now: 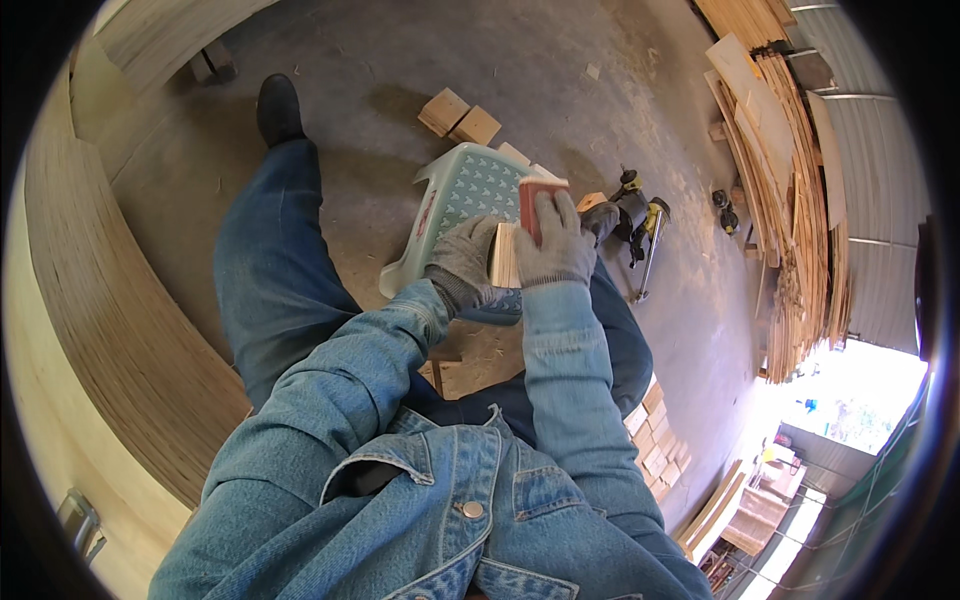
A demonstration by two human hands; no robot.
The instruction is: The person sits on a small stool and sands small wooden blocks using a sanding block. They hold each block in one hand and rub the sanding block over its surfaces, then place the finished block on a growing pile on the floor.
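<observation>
Both of my hands wear grey knitted gloves. My left hand is closed around a small pale wood block, held above the stool. Just to its right, my right hand grips a reddish-brown sanding block with a pale far edge, its fingers lying over the top. The sanding block is right beside the wood block; whether their faces touch is hidden. Beneath the hands stands a pale green plastic step stool with a patterned top.
Wood blocks lie beyond the stool. Black and yellow power tools rest on the floor by my right foot. Stacked boards line the right side, and a pile of blocks sits beside my right leg. Large plywood sheets stand at left.
</observation>
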